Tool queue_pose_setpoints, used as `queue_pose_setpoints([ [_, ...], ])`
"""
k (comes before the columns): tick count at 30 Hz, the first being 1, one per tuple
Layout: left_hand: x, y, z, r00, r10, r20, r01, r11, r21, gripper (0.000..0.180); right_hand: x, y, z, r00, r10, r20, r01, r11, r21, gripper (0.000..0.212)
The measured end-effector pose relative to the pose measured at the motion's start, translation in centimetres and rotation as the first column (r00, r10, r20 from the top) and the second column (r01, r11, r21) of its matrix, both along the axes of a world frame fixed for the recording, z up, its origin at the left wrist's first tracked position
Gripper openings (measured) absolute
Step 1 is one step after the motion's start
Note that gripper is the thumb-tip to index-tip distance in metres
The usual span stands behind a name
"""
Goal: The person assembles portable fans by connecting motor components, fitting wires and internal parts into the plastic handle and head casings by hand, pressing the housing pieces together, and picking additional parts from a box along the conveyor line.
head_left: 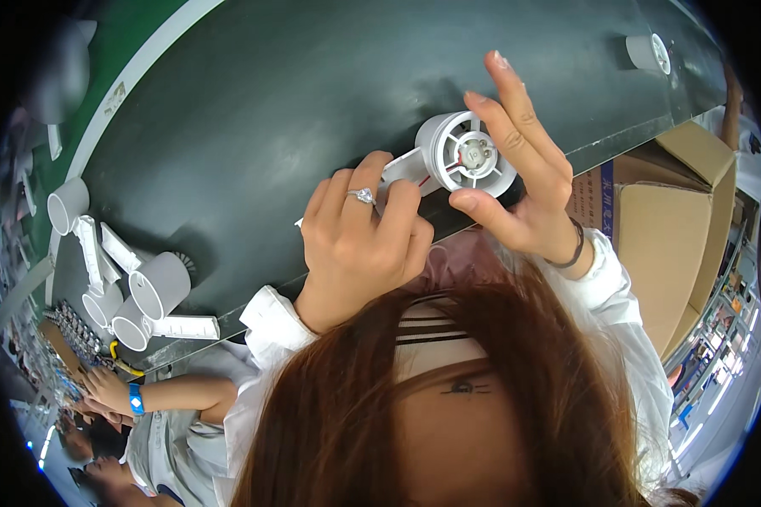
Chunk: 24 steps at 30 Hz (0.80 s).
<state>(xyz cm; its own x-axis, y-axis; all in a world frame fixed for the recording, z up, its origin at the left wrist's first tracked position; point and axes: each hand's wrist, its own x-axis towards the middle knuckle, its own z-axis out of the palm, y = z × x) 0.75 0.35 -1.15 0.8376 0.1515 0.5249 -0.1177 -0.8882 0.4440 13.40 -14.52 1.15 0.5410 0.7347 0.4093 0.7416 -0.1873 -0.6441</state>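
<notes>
A white plastic fan housing [441, 142], round with a spoked front and a small motor at its centre, rests on the dark table in front of me. Its handle reaches left, and a short red wire shows where it joins the round head. My left hand [359, 228], a ring on one finger, has its fingers curled round this handle and hides most of it. Beside the round head, my right hand [528, 173] has its fingers stretched out and apart. Its thumb lies close to the lower rim; whether it touches, I cannot tell.
Several white housings with handles [161, 285] lie at the table's left end. Another white cylinder [647, 53] stands far right. An open cardboard box [664, 245] is beside the table's right edge. At lower left are a co-worker's arm [182, 395] and a pile of small metal parts [74, 331].
</notes>
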Motion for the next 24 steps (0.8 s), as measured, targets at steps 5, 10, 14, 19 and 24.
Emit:
queue_pose_setpoints([
  [5, 0.0, 0.0, 0.0, 1.0, 0.006, -0.012, -0.006, 1.0, 0.009, 0.015, -0.6, 0.1, -1.5, 0.994, -0.075, 0.084, 0.072, 0.997, 0.035, 0.061],
  [10, -0.1, 0.0, -0.2, 1.0, 0.019, 0.016, -0.019, 1.0, 0.001, 0.015, -1.1, 0.1, -1.2, 0.989, -0.058, 0.132, 0.063, 0.997, -0.033, 0.06],
  [14, -0.2, 0.0, -0.1, 1.0, 0.031, 0.005, -0.03, 0.999, -0.011, 0.015, -1.2, 0.2, -2.2, 0.986, -0.123, 0.11, 0.115, 0.99, 0.079, 0.056],
  [19, -0.4, 0.1, 0.8, 0.995, 0.053, -0.08, -0.059, 0.995, -0.075, 0.015, -1.3, 0.1, -2.4, 0.979, -0.14, 0.146, 0.14, 0.99, 0.014, 0.056],
  [24, -0.6, 0.4, 1.1, 0.997, 0.048, -0.068, -0.055, 0.993, -0.109, 0.016, -1.3, 0.3, -2.5, 0.983, -0.14, 0.119, 0.136, 0.99, 0.043, 0.056],
])
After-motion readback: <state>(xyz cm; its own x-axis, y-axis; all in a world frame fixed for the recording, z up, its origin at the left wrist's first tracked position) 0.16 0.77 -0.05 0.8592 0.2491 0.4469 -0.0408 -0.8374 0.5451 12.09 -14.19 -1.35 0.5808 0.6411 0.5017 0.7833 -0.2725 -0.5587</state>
